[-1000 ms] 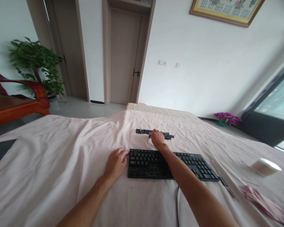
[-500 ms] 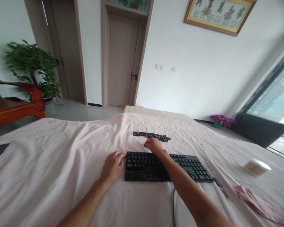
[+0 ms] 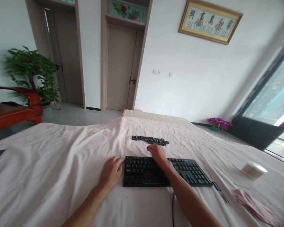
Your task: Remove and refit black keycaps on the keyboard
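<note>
A black keyboard [image 3: 191, 171] lies flat on the pink cloth, with several keycaps gone from its lower left rows, where bare sockets show. My left hand [image 3: 112, 171] rests on the cloth, its fingers stretched out and the tips at the keyboard's upper left corner. Beyond the keyboard lies a cluster of loose black keycaps [image 3: 145, 138], a long one among them. My right hand [image 3: 158, 154] reaches over the keyboard, just in front of that cluster. Its fingers are pinched on a small dark keycap [image 3: 148, 148], partly hidden by them. My right forearm covers the keyboard's middle.
Right of the keyboard lie a thin tool with a dark handle [image 3: 217, 186], a pink cloth piece [image 3: 253, 201] and a roll of clear tape [image 3: 254, 171]. The keyboard's cable [image 3: 173, 208] runs toward me. A wooden armchair [image 3: 26, 104] stands at the left.
My right hand has drawn slightly back from the loose keycaps toward the keyboard, with the small keycap still at its fingertips. My left hand stays beside the keyboard. The view has tilted up a little.
</note>
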### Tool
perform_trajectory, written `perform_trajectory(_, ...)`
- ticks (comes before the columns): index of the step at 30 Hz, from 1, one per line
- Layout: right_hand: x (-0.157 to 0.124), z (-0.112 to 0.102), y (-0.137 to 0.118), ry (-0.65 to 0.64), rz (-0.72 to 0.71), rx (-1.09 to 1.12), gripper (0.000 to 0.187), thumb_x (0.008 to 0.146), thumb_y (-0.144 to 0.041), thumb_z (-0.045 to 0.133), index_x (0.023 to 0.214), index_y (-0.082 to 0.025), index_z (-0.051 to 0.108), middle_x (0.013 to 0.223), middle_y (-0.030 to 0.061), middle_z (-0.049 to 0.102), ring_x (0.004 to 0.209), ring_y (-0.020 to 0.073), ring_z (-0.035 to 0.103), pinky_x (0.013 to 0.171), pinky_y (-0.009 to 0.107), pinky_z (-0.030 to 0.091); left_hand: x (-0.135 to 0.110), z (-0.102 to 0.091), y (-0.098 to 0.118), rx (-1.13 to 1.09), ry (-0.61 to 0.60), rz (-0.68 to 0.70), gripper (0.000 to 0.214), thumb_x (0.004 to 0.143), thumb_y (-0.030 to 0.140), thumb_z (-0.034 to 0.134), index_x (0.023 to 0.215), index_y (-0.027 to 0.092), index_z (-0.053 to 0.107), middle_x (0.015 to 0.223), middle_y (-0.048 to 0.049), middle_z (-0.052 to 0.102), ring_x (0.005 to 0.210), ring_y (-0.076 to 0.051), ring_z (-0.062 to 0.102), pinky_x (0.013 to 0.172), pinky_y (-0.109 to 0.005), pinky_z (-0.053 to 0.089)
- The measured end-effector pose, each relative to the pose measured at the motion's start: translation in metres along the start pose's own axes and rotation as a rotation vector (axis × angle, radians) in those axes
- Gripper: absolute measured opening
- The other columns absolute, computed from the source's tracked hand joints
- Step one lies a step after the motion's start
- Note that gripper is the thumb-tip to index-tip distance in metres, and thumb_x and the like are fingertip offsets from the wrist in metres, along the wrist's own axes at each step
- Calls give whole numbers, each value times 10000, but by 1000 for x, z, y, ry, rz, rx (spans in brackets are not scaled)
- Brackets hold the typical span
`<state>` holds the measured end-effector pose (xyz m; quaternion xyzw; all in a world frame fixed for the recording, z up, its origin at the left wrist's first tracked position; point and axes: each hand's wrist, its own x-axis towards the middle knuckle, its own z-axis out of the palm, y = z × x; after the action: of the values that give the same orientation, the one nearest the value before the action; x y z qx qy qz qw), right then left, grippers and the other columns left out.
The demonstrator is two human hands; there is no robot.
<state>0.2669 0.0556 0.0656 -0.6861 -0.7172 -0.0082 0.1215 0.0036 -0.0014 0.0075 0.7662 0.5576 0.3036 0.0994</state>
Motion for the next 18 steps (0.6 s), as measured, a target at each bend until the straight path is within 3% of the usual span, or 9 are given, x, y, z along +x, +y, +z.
perform_trajectory(6, -47, -10, 20, 204, -66, 235, 283, 915, -386, 457, 1028, -291, 698, 985, 3, 672, 905, 170, 623, 752, 250, 426, 0, 1, -1, -22, 7, 4, 343, 805, 120, 522, 1099, 232, 659, 1210, -58, 619, 1142, -195, 543, 1045, -363, 355)
perform_trajectory(11, -75, -10, 15, 232, -195, 303, 260, 920, -355, 477, 1024, -278, 702, 943, 11, 675, 913, 174, 607, 827, 269, 426, 0, 3, -4, -12, 15, 35, 332, 822, 139, 511, 1114, 216, 650, 1215, -60, 619, 1156, -193, 539, 1051, -357, 353)
perform_trajectory(18, -87, -10, 1, 223, -263, 244, 217, 910, -333, 533, 1035, -287, 705, 946, 12, 668, 892, 158, 590, 837, 270, 412, -1, 3, -3, 12, 9, 34, 329, 823, 141, 507, 1113, 201, 649, 1214, -62, 619, 1147, -190, 546, 1046, -347, 361)
